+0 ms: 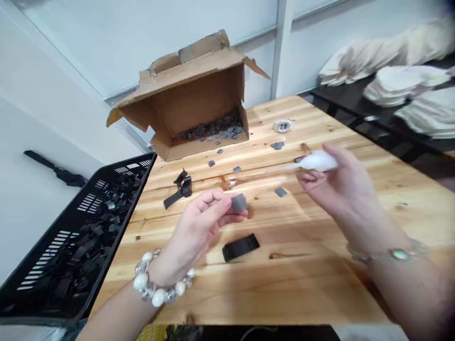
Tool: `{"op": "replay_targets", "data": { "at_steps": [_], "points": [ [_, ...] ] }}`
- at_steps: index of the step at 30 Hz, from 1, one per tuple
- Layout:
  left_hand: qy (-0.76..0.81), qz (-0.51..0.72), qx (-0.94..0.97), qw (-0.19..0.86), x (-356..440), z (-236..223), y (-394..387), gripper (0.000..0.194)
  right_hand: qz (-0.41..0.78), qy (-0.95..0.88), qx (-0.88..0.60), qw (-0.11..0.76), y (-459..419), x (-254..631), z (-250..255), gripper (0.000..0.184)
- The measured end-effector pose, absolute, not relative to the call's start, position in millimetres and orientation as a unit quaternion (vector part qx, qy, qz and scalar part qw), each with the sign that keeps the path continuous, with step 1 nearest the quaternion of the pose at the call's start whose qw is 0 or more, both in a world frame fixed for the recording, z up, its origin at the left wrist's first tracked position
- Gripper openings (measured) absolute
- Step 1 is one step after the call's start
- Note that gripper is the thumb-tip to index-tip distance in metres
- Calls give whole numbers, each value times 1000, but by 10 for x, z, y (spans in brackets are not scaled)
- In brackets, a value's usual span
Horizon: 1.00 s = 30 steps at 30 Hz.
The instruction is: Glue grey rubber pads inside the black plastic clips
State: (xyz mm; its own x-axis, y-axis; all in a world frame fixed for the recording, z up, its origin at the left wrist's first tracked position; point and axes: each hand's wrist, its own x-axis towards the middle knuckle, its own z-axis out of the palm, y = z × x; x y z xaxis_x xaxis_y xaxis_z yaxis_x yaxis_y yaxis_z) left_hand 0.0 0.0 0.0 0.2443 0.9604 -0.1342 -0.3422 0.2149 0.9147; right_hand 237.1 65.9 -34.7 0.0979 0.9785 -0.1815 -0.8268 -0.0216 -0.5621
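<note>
Between thumb and fingers, my left hand (208, 218) pinches a small grey square piece (239, 203) above the wooden table. Just below it on the tabletop lies a black rectangular part (241, 247). My right hand (341, 182) is closed around a small white squeeze bottle (318, 161), whose thin nozzle points left. Under and beside the nozzle, a loose grey square (280, 192) and a smaller grey piece (237, 169) rest on the wood. Several folded black pieces (182, 189) lie in a cluster beyond my left hand.
An open cardboard box (199, 151) on its side holds many grey squares at the table's back. A black plastic crate (117, 222) full of black parts stands along the left. A clear roll (283, 125) sits at the back right. White cloth stacks (408, 83) lie on a dark bench.
</note>
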Motion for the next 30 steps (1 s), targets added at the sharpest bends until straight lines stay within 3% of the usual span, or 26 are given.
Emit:
{"op": "replay_targets", "data": {
  "at_steps": [7,10,12,14,16,18,20,26,30],
  "points": [
    [376,468,391,698,48,88,-139,16,659,-148,-280,682,691,2352,-396,15],
    [390,460,449,659,-2,30,-100,14,660,-155,-288,676,685,2343,-393,13],
    [424,453,544,565,-78,-84,-28,13,657,-168,-300,671,668,2327,-375,13],
    [465,412,671,406,-165,-242,54,11,652,-187,-310,666,644,2303,-352,15],
    [495,305,775,248,-234,-401,117,8,650,-204,-317,660,620,2277,-331,17],
    [515,182,822,160,-269,-521,151,5,651,-216,-319,654,605,2258,-321,18],
    [526,110,832,134,-275,-591,172,4,651,-221,-321,651,601,2250,-323,19],
    [569,57,803,171,-237,-648,274,16,650,-228,-338,641,623,2252,-348,20],
    [591,-5,795,134,-208,-625,299,14,642,-236,-358,635,622,2242,-350,21]
  ]
}}
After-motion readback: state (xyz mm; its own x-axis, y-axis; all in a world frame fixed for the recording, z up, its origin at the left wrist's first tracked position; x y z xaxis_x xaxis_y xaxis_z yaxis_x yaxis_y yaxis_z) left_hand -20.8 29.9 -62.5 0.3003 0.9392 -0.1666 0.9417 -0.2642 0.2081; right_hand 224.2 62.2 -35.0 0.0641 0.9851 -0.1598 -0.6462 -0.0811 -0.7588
